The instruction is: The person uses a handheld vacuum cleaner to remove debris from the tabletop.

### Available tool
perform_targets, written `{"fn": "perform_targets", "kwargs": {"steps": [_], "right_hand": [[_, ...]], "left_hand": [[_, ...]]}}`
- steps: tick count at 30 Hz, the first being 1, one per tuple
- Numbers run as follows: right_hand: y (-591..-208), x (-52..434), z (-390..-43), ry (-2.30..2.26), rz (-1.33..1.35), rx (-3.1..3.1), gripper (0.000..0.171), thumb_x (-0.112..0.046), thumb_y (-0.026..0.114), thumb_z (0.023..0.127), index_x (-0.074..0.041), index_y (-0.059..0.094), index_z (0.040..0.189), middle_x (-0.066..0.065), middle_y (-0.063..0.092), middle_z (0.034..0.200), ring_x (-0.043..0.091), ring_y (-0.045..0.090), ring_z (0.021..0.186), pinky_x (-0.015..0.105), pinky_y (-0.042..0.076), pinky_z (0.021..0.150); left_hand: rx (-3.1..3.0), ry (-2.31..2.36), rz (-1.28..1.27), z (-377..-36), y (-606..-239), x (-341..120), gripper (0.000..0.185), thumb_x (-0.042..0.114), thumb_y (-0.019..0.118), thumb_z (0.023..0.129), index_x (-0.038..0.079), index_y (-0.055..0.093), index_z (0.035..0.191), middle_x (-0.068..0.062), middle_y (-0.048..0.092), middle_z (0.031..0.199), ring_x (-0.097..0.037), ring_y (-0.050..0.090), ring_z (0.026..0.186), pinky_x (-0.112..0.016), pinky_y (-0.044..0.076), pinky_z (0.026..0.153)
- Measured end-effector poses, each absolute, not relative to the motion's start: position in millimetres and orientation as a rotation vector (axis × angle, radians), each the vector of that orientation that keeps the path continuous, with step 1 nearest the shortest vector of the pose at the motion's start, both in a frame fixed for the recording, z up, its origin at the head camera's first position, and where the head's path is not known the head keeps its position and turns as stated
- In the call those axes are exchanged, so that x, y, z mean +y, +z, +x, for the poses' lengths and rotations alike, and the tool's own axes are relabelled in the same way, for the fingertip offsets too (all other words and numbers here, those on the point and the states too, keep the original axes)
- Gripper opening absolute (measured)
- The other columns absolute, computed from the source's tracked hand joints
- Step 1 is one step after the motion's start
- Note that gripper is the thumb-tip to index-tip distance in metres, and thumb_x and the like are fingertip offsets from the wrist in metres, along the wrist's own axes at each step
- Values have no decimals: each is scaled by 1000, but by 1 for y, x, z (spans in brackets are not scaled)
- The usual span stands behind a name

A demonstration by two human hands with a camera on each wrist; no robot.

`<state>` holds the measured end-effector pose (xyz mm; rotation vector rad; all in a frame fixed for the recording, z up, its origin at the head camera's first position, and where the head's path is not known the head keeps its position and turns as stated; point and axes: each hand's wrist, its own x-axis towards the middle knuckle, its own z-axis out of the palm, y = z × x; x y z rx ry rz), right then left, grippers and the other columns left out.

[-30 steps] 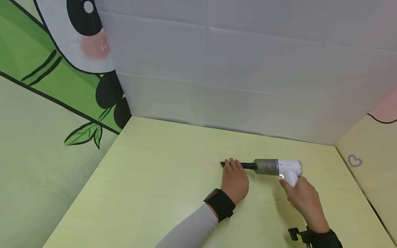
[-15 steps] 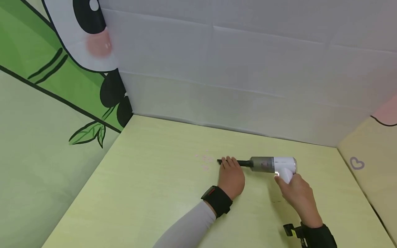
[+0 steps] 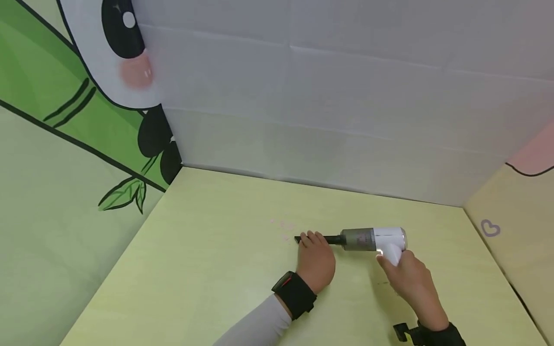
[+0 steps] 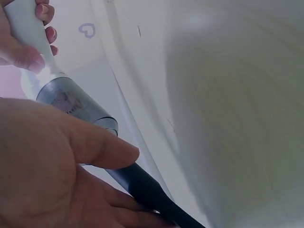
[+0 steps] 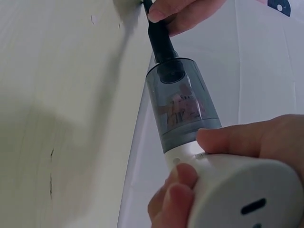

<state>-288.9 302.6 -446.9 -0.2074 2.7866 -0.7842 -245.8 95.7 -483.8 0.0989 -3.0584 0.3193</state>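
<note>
A white handheld vacuum cleaner (image 3: 389,236) with a see-through grey dust cup (image 5: 183,104) and a slim black nozzle (image 4: 142,187) lies level above the table, pointing left. My right hand (image 3: 417,286) grips its white handle, and a small light glows near the thumb. My left hand (image 3: 317,263) holds the nozzle near its tip, thumb on one side and fingers on the other, as the left wrist view shows. Just left of the nozzle tip, small pale pink scraps (image 3: 284,225) are scattered on the tabletop. Some pinkish matter or a reflection shows in the cup.
The pale yellow table (image 3: 207,269) meets a grey-white back wall sheet (image 3: 324,120). A printed green panel (image 3: 56,158) borders it at left, and a cream panel with a heart (image 3: 490,228) at right. Thin dark marks (image 5: 51,185) show on the tabletop.
Both hands and the vacuum cleaner have shifted a little left, so its nozzle tip is nearer the pink scraps. Fewer scraps seem visible beside the tip. Both holds look the same.
</note>
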Motion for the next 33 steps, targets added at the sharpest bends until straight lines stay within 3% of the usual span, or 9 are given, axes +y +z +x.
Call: {"fn": "perform_targets", "kwargs": {"steps": [20, 33], "right_hand": [[-451, 279, -260, -796, -197, 2846, 55, -42, 61, 99, 12, 48, 100, 15, 57, 76, 23, 56, 59, 33, 43, 46], [-438, 287, -246, -787, -143, 2821, 56, -45, 60, 99, 10, 49, 100, 14, 60, 76, 21, 58, 59, 34, 43, 47]], "left_hand": [[-2947, 375, 121, -219, -485, 76, 51, 37, 55, 104, -2, 60, 136, -22, 63, 133, -37, 62, 123, -36, 53, 100], [-2979, 234, 51, -208, -477, 77, 53, 36, 59, 102, -2, 58, 139, -22, 61, 137, -46, 62, 120, -42, 54, 99]]}}
